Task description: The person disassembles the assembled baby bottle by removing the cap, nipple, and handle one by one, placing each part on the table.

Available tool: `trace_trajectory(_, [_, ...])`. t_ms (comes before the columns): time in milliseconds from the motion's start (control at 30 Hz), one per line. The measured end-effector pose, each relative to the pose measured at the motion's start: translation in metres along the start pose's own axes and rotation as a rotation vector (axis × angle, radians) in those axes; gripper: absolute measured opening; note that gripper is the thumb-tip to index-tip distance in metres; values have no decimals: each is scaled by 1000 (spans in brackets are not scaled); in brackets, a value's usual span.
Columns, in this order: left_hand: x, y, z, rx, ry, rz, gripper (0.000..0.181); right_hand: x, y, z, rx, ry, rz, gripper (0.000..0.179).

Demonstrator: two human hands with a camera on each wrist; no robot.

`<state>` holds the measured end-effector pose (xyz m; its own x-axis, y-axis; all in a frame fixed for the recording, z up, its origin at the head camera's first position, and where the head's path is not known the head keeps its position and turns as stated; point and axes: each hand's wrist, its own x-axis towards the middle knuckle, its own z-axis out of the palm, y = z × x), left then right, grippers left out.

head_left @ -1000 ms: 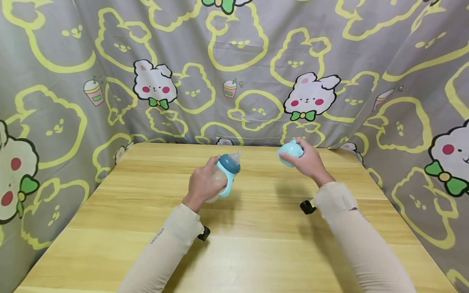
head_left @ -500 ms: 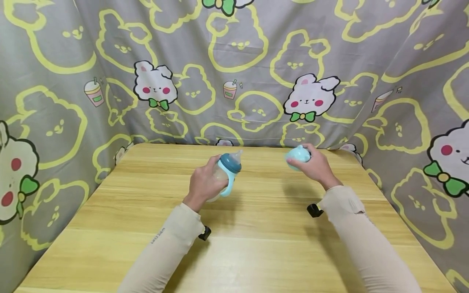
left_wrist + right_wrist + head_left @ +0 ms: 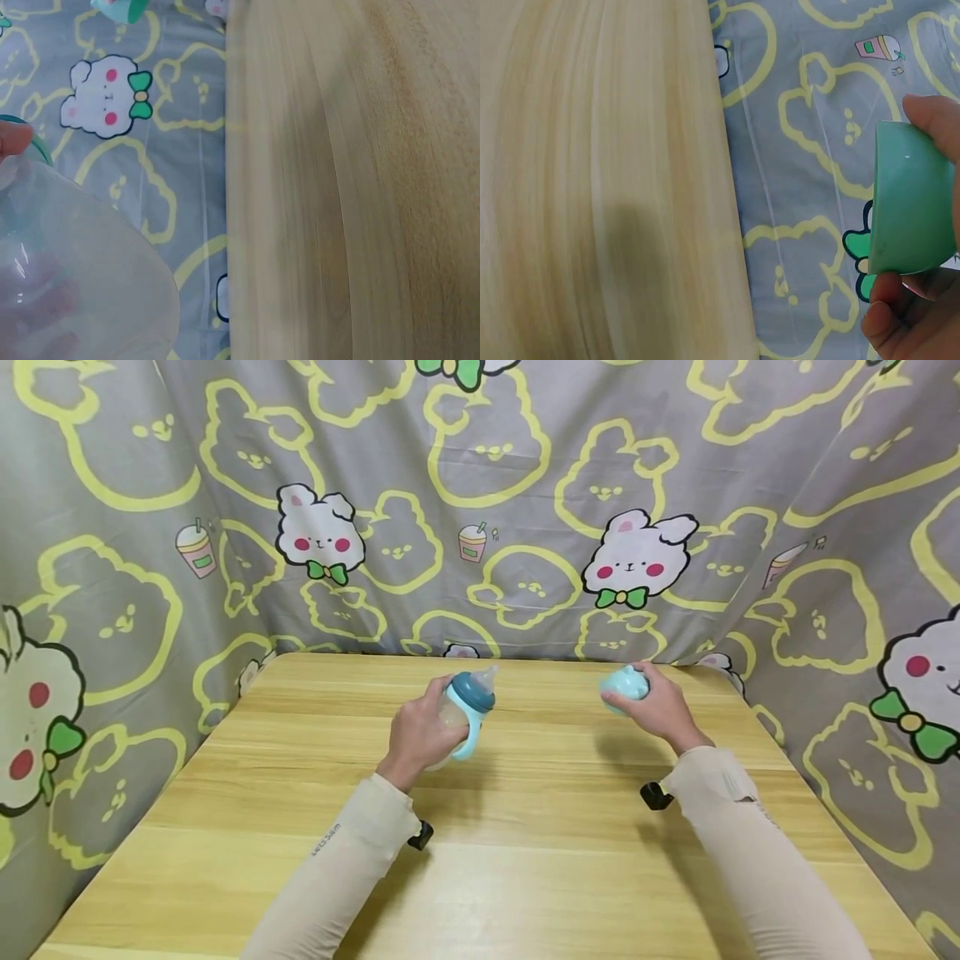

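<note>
Light from above makes the head view bright and fairly crisp, with whitish glare on the near middle of the pale yellow wood-grain tabletop (image 3: 525, 893) and soft-edged shadows across it. Both wrist views are dimmer, cooler and softer; small white highlights sit on the rounded, translucent plastic bottle (image 3: 105, 262) in the left one.

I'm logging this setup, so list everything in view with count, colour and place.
Baby bottle: one, translucent with teal collar and light-blue handle, tilted in the left hand.
Domed cap: one, light blue, in the right hand.
Table: one, yellowish wood, below both.
Curtain: number of panels unclear, grey with yellow outlines and white rabbits, behind and beside the table.
Wrist devices: two, black, one per wrist.
Sleeves: two, beige, on the forearms.
Hands: two, bare, over the table.
</note>
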<state>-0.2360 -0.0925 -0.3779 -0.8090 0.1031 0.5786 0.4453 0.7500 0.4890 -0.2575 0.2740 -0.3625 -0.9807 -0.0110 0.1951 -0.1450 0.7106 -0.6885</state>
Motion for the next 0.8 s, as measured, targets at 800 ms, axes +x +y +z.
trace_trajectory(800, [1, 4, 2, 0, 0, 33, 65, -10, 40, -8, -73, -27, 63, 85])
